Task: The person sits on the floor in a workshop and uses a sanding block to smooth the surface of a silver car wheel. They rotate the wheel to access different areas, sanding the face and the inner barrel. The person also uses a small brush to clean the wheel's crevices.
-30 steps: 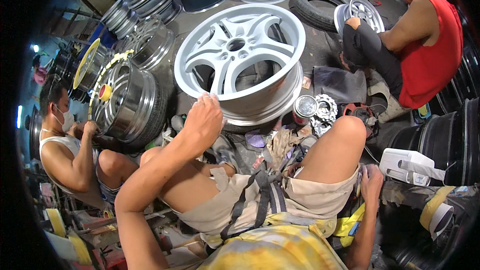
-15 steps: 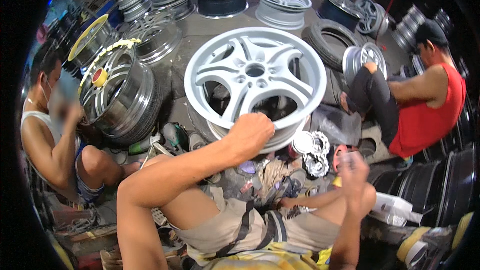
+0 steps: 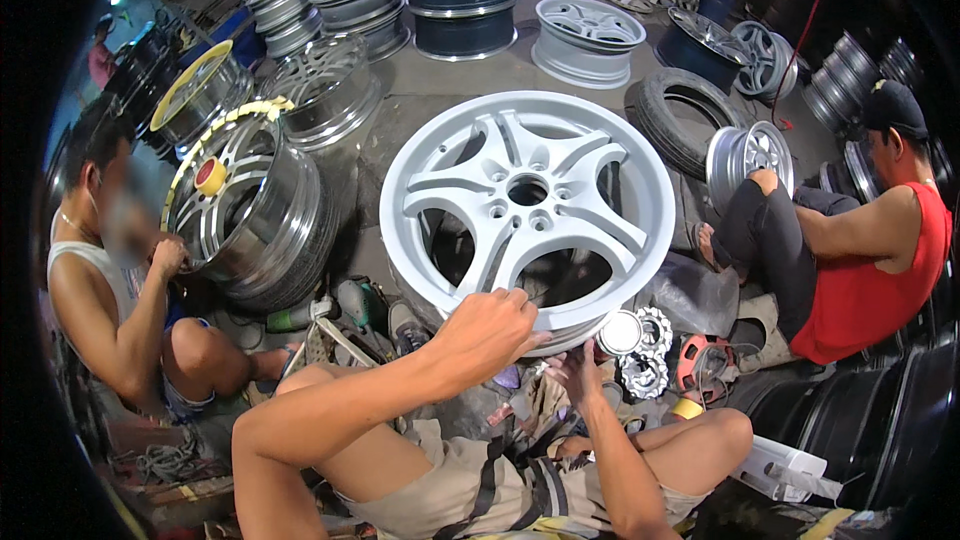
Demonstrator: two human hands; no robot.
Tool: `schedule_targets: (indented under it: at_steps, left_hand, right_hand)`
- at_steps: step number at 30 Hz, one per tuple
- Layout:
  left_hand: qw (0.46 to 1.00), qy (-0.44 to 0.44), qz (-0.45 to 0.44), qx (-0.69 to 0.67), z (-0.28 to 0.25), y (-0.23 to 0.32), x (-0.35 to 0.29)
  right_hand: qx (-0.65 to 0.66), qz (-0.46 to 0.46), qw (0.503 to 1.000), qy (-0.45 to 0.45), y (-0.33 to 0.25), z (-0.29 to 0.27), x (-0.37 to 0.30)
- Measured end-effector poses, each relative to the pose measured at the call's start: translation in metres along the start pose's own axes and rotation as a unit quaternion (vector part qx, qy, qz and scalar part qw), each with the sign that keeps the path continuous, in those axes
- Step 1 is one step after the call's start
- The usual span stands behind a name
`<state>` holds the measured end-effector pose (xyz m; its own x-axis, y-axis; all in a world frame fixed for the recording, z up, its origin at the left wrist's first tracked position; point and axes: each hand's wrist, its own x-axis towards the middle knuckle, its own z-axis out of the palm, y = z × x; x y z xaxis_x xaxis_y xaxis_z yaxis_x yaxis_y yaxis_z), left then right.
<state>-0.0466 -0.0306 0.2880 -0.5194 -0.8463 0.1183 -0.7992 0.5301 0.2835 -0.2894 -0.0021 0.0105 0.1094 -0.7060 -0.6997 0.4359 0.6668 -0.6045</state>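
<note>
A pale grey alloy wheel (image 3: 590,194) with split spokes stands face up and tilted in front of me. My left hand (image 3: 490,328) is closed over its near lip, fingers bent against the edge. Just under that lip, a little to the right, is my right hand (image 3: 577,377), palm up with its fingers apart. Whether its fingertips touch the wheel, I cannot tell. Right beside it stands a can with a whitish top (image 3: 620,332), next to silver toothed ring-shaped parts (image 3: 643,372).
At left, a person in a white top works by a polished wheel (image 3: 215,225) edged with yellow tape. Another in a red tank top (image 3: 880,280) sits at right near a silver wheel (image 3: 745,160). A loose tyre (image 3: 680,120) and wheel stacks (image 3: 462,15) lie beyond. A power tool (image 3: 355,305) rests left.
My right hand has come from raised at the right, left to the wheel's near underside. My left hand stays at the near lip. The view has shifted, so the wheel sits lower.
</note>
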Motion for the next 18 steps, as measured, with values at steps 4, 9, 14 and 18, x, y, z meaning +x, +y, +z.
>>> schedule_targets:
  at_steps: [4,9,14,18]
  left_hand:
    - [0.999,0.020,0.020,0.024,0.007,0.001,-0.003]
    - [0.997,0.068,0.017,0.033,0.019,0.003,-0.003]
    - [0.990,0.126,0.027,0.051,0.023,-0.002,0.004]
    - [0.980,0.199,-0.017,0.004,-0.012,-0.011,0.010]
  right_hand:
    - [0.093,-0.034,0.993,-0.061,0.001,0.016,0.002]
    - [0.193,-0.019,0.979,-0.062,-0.001,0.037,0.010]
    - [0.152,-0.045,0.986,-0.057,-0.012,0.049,0.011]
    - [0.090,-0.106,0.989,-0.051,-0.043,0.052,-0.040]
